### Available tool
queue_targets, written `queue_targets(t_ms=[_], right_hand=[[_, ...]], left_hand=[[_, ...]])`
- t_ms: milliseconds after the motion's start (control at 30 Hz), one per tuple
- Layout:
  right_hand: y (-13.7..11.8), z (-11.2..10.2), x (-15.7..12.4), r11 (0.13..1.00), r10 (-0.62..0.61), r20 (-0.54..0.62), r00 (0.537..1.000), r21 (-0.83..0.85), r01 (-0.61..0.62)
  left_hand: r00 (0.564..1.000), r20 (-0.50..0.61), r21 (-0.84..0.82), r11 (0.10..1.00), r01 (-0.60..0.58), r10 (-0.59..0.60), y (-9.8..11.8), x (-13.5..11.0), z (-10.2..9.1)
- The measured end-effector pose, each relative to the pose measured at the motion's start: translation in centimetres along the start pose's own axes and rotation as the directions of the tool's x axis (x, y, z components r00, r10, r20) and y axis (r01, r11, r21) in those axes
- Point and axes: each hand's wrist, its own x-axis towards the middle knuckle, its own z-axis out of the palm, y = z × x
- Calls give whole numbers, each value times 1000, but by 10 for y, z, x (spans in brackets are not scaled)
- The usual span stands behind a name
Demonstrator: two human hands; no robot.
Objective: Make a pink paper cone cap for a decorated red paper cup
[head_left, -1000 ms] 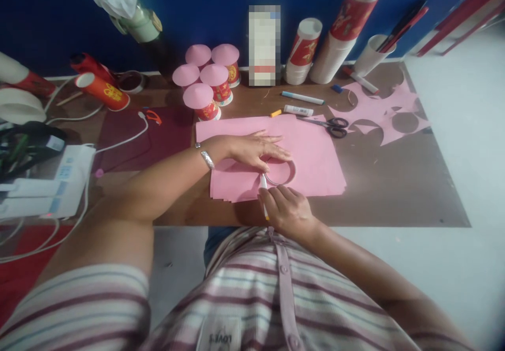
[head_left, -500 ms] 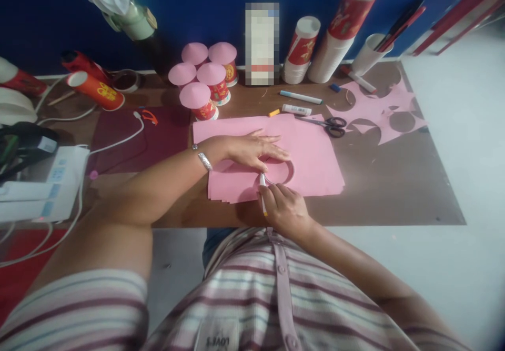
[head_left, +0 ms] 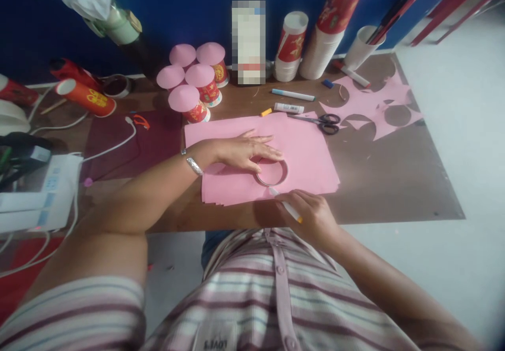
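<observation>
our left hand (head_left: 240, 152), fingers together, presses a ring (head_left: 272, 172) flat on pink paper (head_left: 311, 156); our right hand (head_left: 310, 215), at the ring's 5 o'clock, pinches a marker (head_left: 284, 205).

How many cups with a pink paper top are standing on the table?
5, clustered behind the pink paper: two at the back, two in the middle, one in front. More could be hidden behind them.

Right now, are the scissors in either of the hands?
No. The scissors lie on the table beyond the pink paper, while the right hand holds a marker and the left hand presses a ring.
</observation>
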Motion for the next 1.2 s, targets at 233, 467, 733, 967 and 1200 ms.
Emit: queue_targets(t_ms=[233, 467, 733, 967, 1200], right_hand=[[17, -16, -2, 969, 143, 45, 989, 195, -149], [26, -28, -2, 936, 265, 59, 962, 224, -272], [33, -35, -1, 914, 308, 40, 951, 266, -307], [51, -67, 9, 793, 484, -296, 823, 546, -270], [92, -60, 69, 606, 536, -134, 834, 749, -269]], left_hand=[[1000, 4, 0, 1000, -10, 10, -2, 0, 0], [1000, -11, -18, 1000, -22, 22, -2, -1, 1], [998, -40, -8, 999, -38, 38, -3, -1, 1], [999, -32, 1, 999, -33, 33, -4, 0, 2], [996, -87, 7, 1000, -28, 29, 1, -1, 1]])
